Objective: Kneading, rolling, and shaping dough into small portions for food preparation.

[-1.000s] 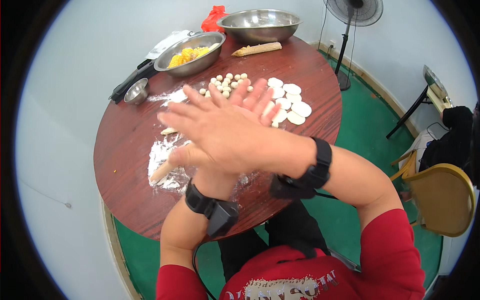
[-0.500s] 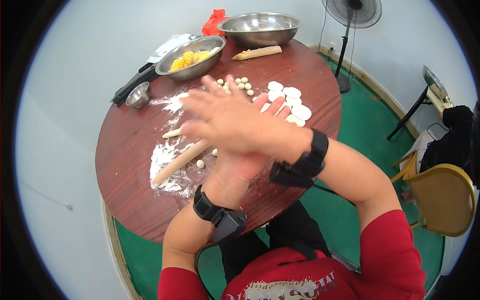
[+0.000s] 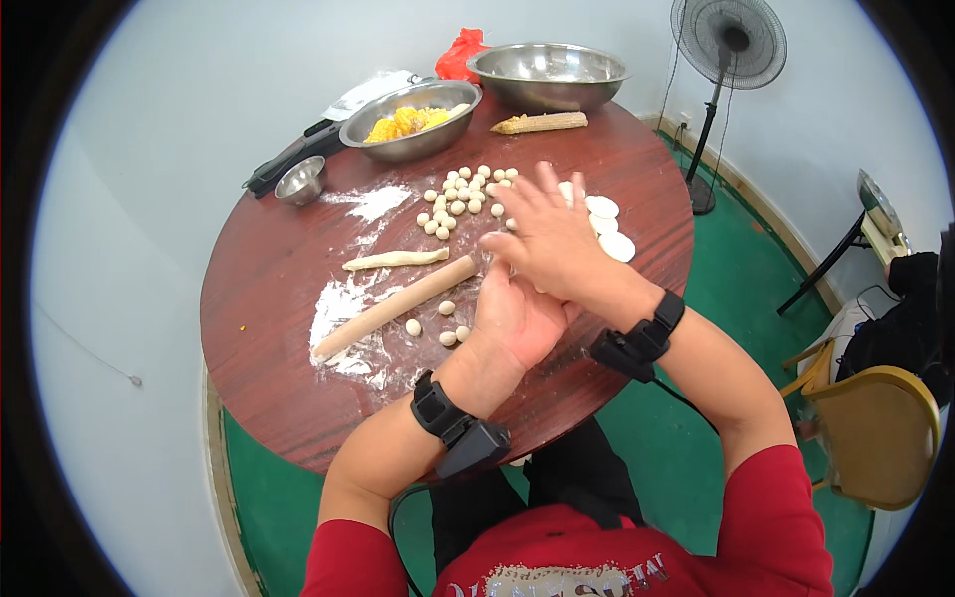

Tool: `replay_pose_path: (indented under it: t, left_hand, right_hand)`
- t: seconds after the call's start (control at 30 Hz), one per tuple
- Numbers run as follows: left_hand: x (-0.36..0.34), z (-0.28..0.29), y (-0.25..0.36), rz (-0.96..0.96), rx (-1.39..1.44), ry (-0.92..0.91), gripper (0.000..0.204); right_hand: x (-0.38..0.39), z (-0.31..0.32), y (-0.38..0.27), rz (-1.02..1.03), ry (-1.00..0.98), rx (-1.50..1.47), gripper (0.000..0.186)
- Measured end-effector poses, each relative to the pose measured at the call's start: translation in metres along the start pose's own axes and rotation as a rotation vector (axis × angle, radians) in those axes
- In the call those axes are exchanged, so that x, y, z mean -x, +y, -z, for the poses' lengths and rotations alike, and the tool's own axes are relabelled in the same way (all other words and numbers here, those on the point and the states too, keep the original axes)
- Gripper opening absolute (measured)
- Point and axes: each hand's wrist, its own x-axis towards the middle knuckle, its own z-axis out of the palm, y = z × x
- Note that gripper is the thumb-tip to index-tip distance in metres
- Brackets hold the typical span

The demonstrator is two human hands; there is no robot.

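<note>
My right hand (image 3: 542, 234), palm down with fingers spread, lies across my left hand (image 3: 522, 318), which is palm up with its fingers largely covered. Whether anything is between the palms is hidden. Just left of them are a wooden rolling pin (image 3: 393, 308) on scattered flour and a thin dough strip (image 3: 395, 260). A few dough balls (image 3: 447, 307) sit below the pin, and several more (image 3: 458, 207) form a group beyond it. Flattened dough rounds (image 3: 617, 246) lie to the right, partly behind my right hand.
On the round table (image 3: 249, 338) are a small steel bowl (image 3: 300, 181), a bowl of yellow corn (image 3: 408, 131), a large bowl (image 3: 547, 75), a corncob (image 3: 540, 122) and a red bag (image 3: 460, 55). A fan (image 3: 729, 40) and chair (image 3: 870, 433) stand right.
Both my hands have shifted to the right, the right still on top of the left. The rolling pin and more of the dough balls are now uncovered.
</note>
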Motion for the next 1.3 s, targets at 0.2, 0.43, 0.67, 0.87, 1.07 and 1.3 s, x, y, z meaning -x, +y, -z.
replay_pose_path:
  t: [0.2,0.43,0.67,0.87,1.07,1.3]
  left_hand:
    - [-0.007,0.013,0.01,0.016,0.064,0.32,0.063]
    - [-0.012,0.027,0.023,-0.031,-0.196,0.433,0.059]
    - [-0.005,0.011,0.036,-0.055,-0.376,0.462,0.063]
    - [0.026,0.003,0.072,-0.227,-0.355,0.34,0.058]
    - [0.092,0.014,0.099,-0.366,-0.37,0.363,0.045]
    - [0.184,0.023,0.084,-0.545,-0.378,0.51,0.044]
  right_hand:
    - [0.027,0.004,0.045,-0.136,-0.049,-0.128,0.069]
    - [0.053,0.016,0.06,-0.119,-0.064,-0.14,0.066]
    - [0.083,0.022,0.061,-0.119,-0.029,-0.128,0.056]
    - [0.102,0.033,0.068,-0.042,-0.049,-0.169,0.033]
    - [0.102,0.022,0.061,-0.13,-0.224,-0.24,0.023]
    - [0.06,-0.009,0.036,0.193,-0.139,0.067,0.029]
